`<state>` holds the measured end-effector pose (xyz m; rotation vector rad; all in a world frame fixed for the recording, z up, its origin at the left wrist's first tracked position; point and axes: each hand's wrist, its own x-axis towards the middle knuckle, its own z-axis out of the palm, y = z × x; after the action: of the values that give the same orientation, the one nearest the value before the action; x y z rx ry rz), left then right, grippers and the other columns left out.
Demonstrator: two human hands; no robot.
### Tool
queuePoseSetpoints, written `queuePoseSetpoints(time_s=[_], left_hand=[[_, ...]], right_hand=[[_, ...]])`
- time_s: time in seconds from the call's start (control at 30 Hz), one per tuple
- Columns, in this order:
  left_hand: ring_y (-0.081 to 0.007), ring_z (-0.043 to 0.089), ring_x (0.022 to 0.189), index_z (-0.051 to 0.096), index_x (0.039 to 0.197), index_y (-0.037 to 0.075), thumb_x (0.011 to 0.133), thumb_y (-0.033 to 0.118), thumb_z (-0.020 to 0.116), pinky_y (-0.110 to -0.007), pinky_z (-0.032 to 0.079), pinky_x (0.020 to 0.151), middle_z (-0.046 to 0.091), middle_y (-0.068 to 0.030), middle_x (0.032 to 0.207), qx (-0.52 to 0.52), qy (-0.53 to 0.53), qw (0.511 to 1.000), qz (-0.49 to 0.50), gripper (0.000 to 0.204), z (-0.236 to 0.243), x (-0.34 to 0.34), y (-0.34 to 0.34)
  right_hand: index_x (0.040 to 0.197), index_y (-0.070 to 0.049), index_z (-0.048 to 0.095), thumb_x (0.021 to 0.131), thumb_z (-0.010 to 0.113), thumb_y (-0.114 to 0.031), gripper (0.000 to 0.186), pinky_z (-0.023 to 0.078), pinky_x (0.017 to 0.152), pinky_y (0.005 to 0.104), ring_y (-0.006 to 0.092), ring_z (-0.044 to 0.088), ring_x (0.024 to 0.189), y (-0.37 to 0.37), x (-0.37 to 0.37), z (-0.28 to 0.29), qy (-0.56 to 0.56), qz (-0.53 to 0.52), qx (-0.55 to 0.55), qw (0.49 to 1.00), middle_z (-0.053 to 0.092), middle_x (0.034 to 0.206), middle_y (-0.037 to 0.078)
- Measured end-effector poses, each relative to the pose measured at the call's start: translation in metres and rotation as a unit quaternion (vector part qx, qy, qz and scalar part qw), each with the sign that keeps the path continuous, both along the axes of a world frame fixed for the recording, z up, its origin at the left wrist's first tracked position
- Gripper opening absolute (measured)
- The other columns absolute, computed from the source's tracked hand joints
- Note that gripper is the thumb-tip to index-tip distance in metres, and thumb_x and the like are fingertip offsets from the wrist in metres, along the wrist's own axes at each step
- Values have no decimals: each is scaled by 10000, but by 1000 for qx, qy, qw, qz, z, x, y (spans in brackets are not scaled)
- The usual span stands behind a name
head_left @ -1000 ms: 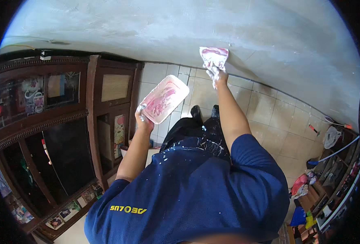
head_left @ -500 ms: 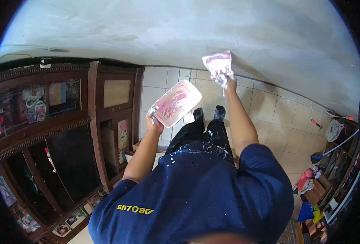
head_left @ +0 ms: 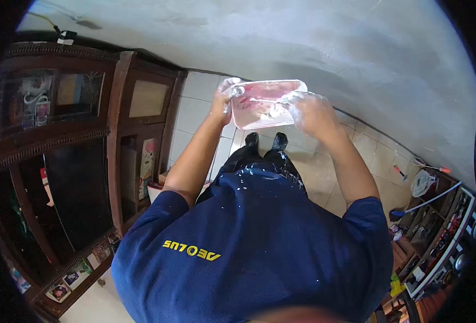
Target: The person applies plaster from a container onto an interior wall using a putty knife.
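Note:
A white plastic tray [head_left: 259, 123], smeared inside with pink and white paste, is held up in front of my body near the plastered wall [head_left: 324, 40]. My left hand [head_left: 224, 99], spotted with white, is closed around its left end. Over the right end is my right hand [head_left: 314, 114], closed on a scraper [head_left: 266, 101] whose blade is inside the tray, seen nearly edge-on. White paste [head_left: 273, 111] lies beside the blade. My right fingers, coated in white, hide the scraper's grip.
A dark wooden cabinet [head_left: 121, 113] with glass doors stands along the left. Tiled floor [head_left: 192, 116] runs below the wall. At the right are a red-handled tool [head_left: 399, 172], a clear plastic bag [head_left: 422, 184] and a cluttered shelf rack [head_left: 437, 231].
My right hand has come down and back from the wall, bringing the scraper into the tray. My left hand has raised the tray and moved it rightward, turning it more level.

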<state>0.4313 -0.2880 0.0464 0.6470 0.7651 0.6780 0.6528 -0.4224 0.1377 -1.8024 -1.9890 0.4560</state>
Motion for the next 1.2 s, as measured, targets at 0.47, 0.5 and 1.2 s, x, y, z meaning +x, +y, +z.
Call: queuePoseSetpoints(time_s=[0.47,0.5,1.2], left_hand=[[-227,613,793,492,1045,52,738,46,623,-385,549,678,577,-103,926,26,-51,998,-15,334,14,-13,24],[-247,612,805,501,1044,58,735,58,636,-397,543,694,578,-112,941,25,-21,999,-12,337,12,-14,22],[-204,613,827,479,1056,15,716,-6,648,-327,526,715,607,-121,911,-17,22,996,90,380,-12,-42,7]], right_hand=[[1043,-77,622,689,571,-132,362,464,773,451,365,588,840,23,-40,10,-69,5,-87,994,628,891,177],[1053,-76,616,696,568,-131,365,462,782,451,368,585,851,25,-45,6,-54,52,-145,987,627,906,178],[988,5,638,822,590,-148,231,426,833,398,376,521,945,-23,-37,-26,95,-131,-144,976,580,894,210]])
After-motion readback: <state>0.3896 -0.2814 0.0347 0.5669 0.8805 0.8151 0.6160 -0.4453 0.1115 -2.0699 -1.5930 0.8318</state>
